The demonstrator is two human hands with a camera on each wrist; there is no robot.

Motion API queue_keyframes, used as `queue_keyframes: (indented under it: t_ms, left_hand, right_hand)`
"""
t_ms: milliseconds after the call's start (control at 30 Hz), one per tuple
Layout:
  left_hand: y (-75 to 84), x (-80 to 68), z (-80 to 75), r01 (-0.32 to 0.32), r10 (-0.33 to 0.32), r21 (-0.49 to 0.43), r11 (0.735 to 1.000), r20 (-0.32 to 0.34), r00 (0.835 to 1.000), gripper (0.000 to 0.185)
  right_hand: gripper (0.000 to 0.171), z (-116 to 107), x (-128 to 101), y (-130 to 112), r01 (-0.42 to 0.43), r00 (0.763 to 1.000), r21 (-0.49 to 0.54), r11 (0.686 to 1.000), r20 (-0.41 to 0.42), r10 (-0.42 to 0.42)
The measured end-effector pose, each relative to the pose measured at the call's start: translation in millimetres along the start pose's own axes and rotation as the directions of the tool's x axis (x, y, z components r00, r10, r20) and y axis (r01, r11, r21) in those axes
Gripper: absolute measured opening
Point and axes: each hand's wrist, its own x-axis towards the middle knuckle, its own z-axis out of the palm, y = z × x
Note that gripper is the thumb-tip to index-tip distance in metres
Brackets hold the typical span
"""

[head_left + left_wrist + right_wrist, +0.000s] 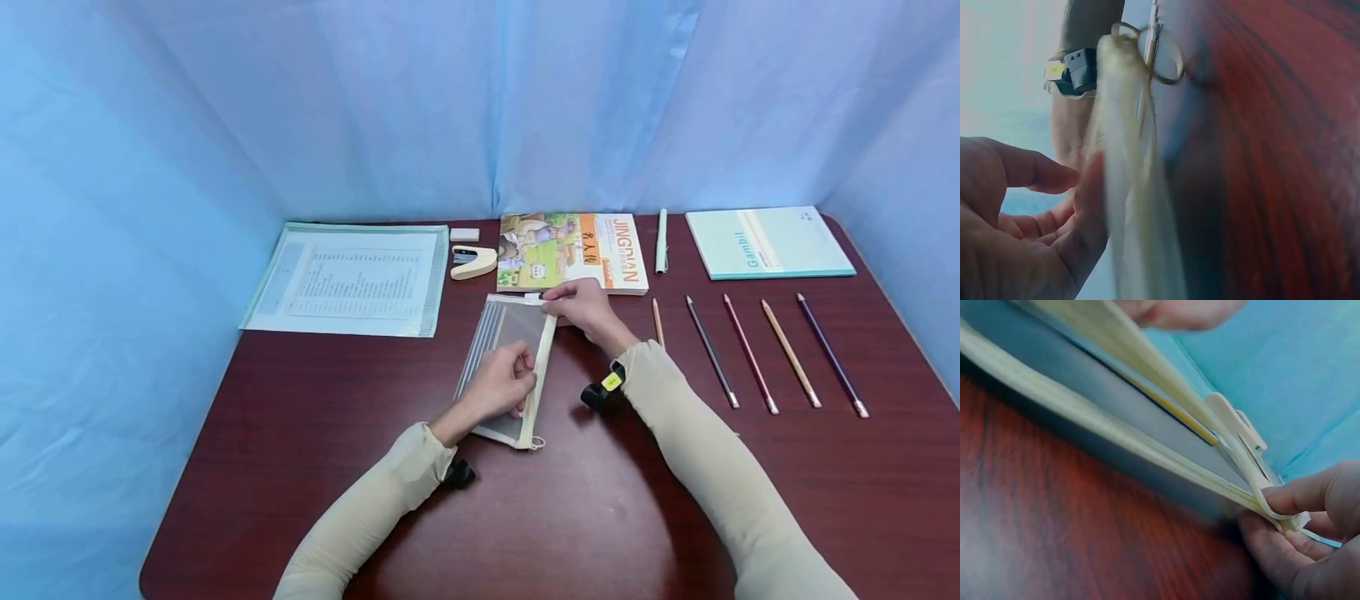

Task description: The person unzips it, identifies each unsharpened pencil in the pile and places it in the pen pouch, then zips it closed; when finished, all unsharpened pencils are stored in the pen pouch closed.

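Observation:
A clear zip pouch [510, 329] with a cream zipper edge lies lengthwise before me. My right hand [588, 312] pinches its far corner, where the zipper tape [1254, 497] passes between thumb and fingers. My left hand [506, 382] is over the pouch's near half, fingers bent, fingertips right at the cream edge; I cannot tell whether they grip it. In the right wrist view the pouch's two edges stand apart, and a thin yellow stick [1185, 419] shows between them. A small ring [537, 443] hangs at the near corner.
Behind stand a mesh document folder [337, 279], eraser [465, 235], cream stapler [474, 262], picture-covered book [570, 250], pale green pen [662, 242] and notebook [772, 243]. Several pencils [780, 350] lie in a row to the right. Blue curtains [390, 108] enclose the table.

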Motion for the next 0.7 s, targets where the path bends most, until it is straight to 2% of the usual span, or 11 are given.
queue_keyframes:
  t_ms: [167, 333, 400, 467, 533, 600, 667, 700]
  left_hand:
    - [2.3, -10.3, -10.6, -0.014, 0.016, 0.082, 0.997, -0.018, 1.0, 0.002]
    - [3.6, -26.1, -25.6, 0.014, -0.011, 0.116, 0.993, -0.026, 1.0, 0.002]
    - [4.5, -33.7, -32.6, 0.027, -0.03, 0.139, 0.99, 0.015, 0.999, 0.003]
    - [5.7, -41.6, -39.5, 0.039, -0.056, 0.152, 0.988, 0.108, 0.993, 0.005]
    - [5.2, -49.2, -45.2, 0.048, -0.085, 0.16, 0.986, 0.232, 0.969, 0.011]
    - [2.9, -55.4, -48.6, 0.071, -0.118, 0.143, 0.987, 0.356, 0.927, 0.02]
    - [-1.0, -59.9, -50.0, 0.091, -0.136, 0.122, 0.988, 0.438, 0.889, 0.029]
    - [-3.4, -61.4, -50.5, 0.102, -0.14, 0.105, 0.989, 0.464, 0.875, 0.033]
  right_hand:
    - [0.024, -3.3, -3.9, 6.0, 0.038, 0.994, -0.072, 0.997, -0.095, -0.045]
    - [0.02, -7.0, -11.5, 7.8, 0.07, 0.987, -0.202, 0.977, -0.13, -0.098]
    - [0.019, -8.3, -14.4, 8.5, 0.078, 0.983, -0.252, 0.965, -0.14, -0.117]
    - [0.017, -9.8, -16.8, 9.3, 0.087, 0.979, -0.292, 0.952, -0.15, -0.135]
    - [0.016, -11.5, -19.2, 10.1, 0.093, 0.975, -0.326, 0.941, -0.16, -0.152]
    - [0.015, -13.5, -22.1, 10.2, 0.096, 0.97, -0.366, 0.925, -0.173, -0.169]
    - [0.013, -15.6, -25.4, 10.0, 0.103, 0.964, -0.418, 0.903, -0.182, -0.194]
    - [0.013, -16.8, -27.4, 9.9, 0.104, 0.96, -0.448, 0.888, -0.189, -0.208]
